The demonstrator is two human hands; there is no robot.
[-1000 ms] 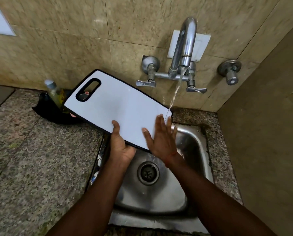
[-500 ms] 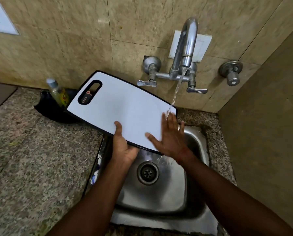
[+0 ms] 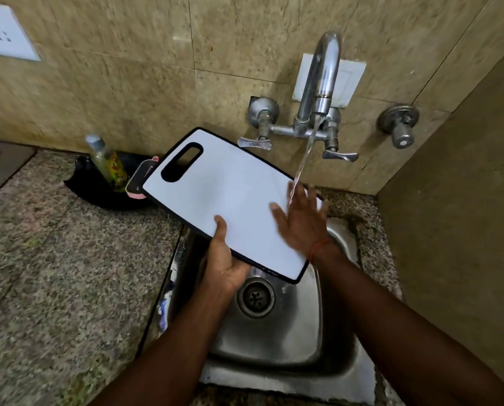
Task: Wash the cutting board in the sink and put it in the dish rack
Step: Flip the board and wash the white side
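A: White plastic with a black rim, that is the cutting board (image 3: 230, 200). How do the fingers hold it?

B: The left hand (image 3: 225, 259) grasps its near edge, thumb on top, fingers underneath. The right hand (image 3: 302, 221) lies flat and spread on the board's surface, gripping nothing; it looks blurred.

A: And where is the board?

B: Tilted above the steel sink (image 3: 277, 326), its far corner under the water from the tap (image 3: 321, 83). Its handle end points toward a bottle (image 3: 107, 161) left of the sink.
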